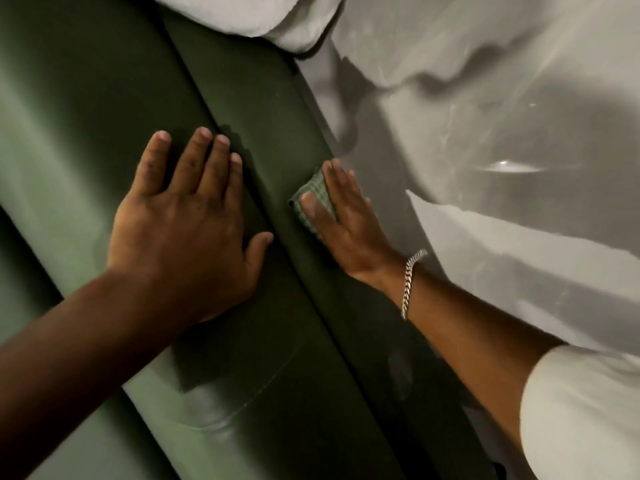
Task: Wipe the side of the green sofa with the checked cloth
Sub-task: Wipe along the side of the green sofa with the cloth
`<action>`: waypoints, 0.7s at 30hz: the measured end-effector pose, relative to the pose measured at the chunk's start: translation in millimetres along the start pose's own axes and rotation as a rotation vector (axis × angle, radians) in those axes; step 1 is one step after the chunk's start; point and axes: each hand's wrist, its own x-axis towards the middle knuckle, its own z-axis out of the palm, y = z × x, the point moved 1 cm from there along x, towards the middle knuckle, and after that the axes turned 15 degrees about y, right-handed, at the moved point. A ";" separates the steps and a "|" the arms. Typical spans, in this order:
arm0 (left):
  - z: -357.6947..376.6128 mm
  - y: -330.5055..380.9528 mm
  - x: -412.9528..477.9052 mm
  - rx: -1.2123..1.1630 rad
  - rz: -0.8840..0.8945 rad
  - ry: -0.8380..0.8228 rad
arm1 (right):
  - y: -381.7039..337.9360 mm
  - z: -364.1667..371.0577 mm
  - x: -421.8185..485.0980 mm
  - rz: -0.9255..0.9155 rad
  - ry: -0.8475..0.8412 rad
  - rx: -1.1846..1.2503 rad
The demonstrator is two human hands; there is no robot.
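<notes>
The green sofa (86, 140) fills the left and middle of the view, its top seam running diagonally. My left hand (187, 220) lies flat on the sofa's top with fingers spread and holds nothing. My right hand (341, 220), a silver chain on its wrist, presses the checked cloth (313, 195) flat against the sofa's dark side panel (277, 126). Only a small green-and-white checked corner of the cloth shows between my thumb and fingers; the rest is hidden under my palm.
A pale glossy floor (502, 98) with shadows and light glare lies to the right of the sofa. A light grey cushion or blanket (263, 19) sits on the sofa at the top. My white sleeve (585, 410) is at the lower right.
</notes>
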 end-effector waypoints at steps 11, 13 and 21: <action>-3.0 -25.8 19.7 0.000 -0.021 0.027 | -21.3 2.4 17.6 -0.107 -0.070 0.016; -1.5 -26.6 22.4 0.000 -0.029 0.026 | -24.6 0.9 45.0 -0.073 -0.078 0.045; 2.4 -35.6 32.1 0.007 -0.074 0.059 | -15.0 9.5 -8.0 -0.145 0.023 -0.058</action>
